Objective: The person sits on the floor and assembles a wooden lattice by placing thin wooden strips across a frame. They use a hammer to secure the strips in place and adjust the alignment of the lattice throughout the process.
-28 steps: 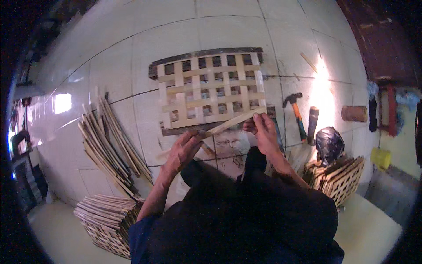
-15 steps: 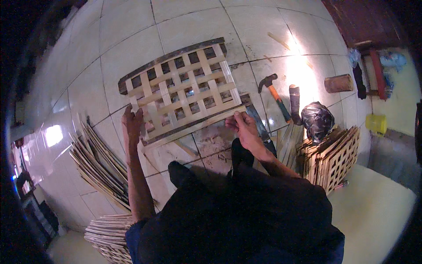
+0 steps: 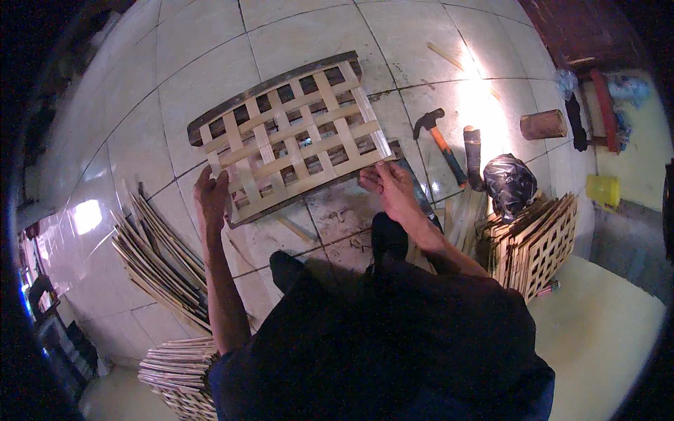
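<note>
A lattice panel (image 3: 298, 142) of pale flat wooden or bamboo strips, woven over and under, lies on a dark frame on the floor before me. Its far side rests against a dark bar (image 3: 274, 85). At the panel's left edge, my left hand (image 3: 210, 198) has its fingers curled around the near-left border. My right hand (image 3: 393, 191) pinches the right end of the nearest pale crosswise strip (image 3: 316, 184) between thumb and fingers. That strip lies along the panel's near side, above the frame's dark near edge.
An orange-handled hammer (image 3: 442, 146), a dark curved tool (image 3: 472, 156) and a black plastic bundle (image 3: 510, 184) lie to the right. Stacked finished lattices (image 3: 537, 249) stand nearby, another stack (image 3: 179, 375) at lower left. Loose strips (image 3: 158, 263) lie left; a wooden block (image 3: 543, 125) sits farther right.
The nearest strip has moved away from me, from beyond the frame's near edge up against the weave. My right hand has shifted slightly away with it; my left hand has barely moved.
</note>
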Demonstrator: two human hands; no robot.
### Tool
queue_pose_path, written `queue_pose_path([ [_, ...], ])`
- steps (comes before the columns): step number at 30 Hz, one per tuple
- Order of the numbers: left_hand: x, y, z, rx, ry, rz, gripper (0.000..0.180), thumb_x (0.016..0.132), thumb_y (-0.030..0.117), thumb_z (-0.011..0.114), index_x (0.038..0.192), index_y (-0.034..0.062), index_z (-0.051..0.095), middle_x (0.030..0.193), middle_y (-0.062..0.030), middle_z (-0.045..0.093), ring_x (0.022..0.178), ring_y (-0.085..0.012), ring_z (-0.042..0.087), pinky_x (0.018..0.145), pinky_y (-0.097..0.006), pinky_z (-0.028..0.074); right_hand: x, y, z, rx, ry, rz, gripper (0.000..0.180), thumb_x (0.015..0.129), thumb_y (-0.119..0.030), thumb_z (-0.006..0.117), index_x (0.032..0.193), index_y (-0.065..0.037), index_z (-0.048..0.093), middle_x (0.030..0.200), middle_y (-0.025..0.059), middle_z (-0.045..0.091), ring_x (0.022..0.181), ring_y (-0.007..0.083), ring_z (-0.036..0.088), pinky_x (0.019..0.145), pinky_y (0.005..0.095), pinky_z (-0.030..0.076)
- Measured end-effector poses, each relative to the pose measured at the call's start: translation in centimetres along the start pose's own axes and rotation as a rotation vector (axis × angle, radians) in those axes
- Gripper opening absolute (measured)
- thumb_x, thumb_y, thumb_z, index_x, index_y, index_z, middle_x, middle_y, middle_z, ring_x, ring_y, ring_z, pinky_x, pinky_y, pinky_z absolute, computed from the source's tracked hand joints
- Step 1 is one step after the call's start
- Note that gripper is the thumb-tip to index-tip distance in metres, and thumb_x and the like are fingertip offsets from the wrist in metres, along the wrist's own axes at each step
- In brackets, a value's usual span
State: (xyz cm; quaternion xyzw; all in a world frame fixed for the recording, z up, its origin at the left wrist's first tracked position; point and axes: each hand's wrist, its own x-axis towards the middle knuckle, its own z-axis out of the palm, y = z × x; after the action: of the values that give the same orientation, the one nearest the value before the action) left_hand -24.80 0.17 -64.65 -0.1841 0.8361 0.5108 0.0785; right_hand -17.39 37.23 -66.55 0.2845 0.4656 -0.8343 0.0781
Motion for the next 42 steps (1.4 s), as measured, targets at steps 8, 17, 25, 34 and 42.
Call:
queue_pose_path([
  [8, 0.4, -1.1, 0.6, 0.088, 0.08, 0.048, 0.039, 0.09, 0.022, 0.06, 0.123, 0.0009, 0.058, 0.078, -0.012, 0.068, 0.065, -0.013, 0.059, 0.057, -0.032, 0.047, 0.3, -2.0, -1.4, -0.335, -0.05, 0.15, 0.032, 0.102, -0.03, 0.047, 0.102, 0.0, 0.058, 0.091, 0.0092, 0.065, 0.082, 0.0185, 0.067, 0.069, 0.0319, 0.057],
  [17, 1.1, -0.6, 0.0, 0.134, 0.043, 0.036, 0.05, 0.09, 0.024, 0.063, 0.13, -0.0032, 0.052, 0.077, -0.0111, 0.067, 0.066, -0.0121, 0.058, 0.056, -0.03, 0.045, 3.5, -6.5, -1.0, -1.356, 0.181, -0.857, 0.032, 0.094, -0.033, 0.057, 0.093, -0.002, 0.063, 0.087, 0.0159, 0.065, 0.081, 0.0375, 0.062, 0.076, 0.0458, 0.048],
  [25, 2.2, -0.9, -0.9, -0.128, 0.081, 0.111, 0.053, 0.089, 0.018, 0.066, 0.131, -0.0089, 0.049, 0.093, -0.0136, 0.069, 0.074, -0.0134, 0.061, 0.066, -0.031, 0.05, 8.0, -6.3, 0.4, -1.246, -0.027, -0.606, 0.045, 0.087, -0.04, 0.066, 0.099, 0.004, 0.067, 0.096, 0.021, 0.067, 0.087, 0.0327, 0.065, 0.081, 0.0415, 0.049],
  [34, 2.5, 0.3, -0.7, -0.053, -0.051, 0.101, 0.048, 0.092, 0.023, 0.066, 0.13, -0.003, 0.054, 0.09, -0.0084, 0.068, 0.08, -0.0105, 0.06, 0.067, -0.028, 0.049, 7.6, -6.4, -0.9, -1.266, -0.039, -0.492, 0.038, 0.086, -0.033, 0.07, 0.092, 0.004, 0.067, 0.077, 0.0185, 0.066, 0.071, 0.0274, 0.061, 0.067, 0.0377, 0.047],
  [42, 0.6, -1.5, -1.5, -0.064, 0.054, 0.208, 0.045, 0.093, 0.027, 0.062, 0.128, -0.0005, 0.055, 0.09, -0.0146, 0.068, 0.08, -0.017, 0.063, 0.071, -0.034, 0.051, 8.4, -5.1, -1.8, -1.342, 0.002, -0.657, 0.034, 0.089, -0.031, 0.068, 0.092, 0.002, 0.068, 0.075, 0.0108, 0.065, 0.068, 0.0163, 0.057, 0.066, 0.0322, 0.047],
])
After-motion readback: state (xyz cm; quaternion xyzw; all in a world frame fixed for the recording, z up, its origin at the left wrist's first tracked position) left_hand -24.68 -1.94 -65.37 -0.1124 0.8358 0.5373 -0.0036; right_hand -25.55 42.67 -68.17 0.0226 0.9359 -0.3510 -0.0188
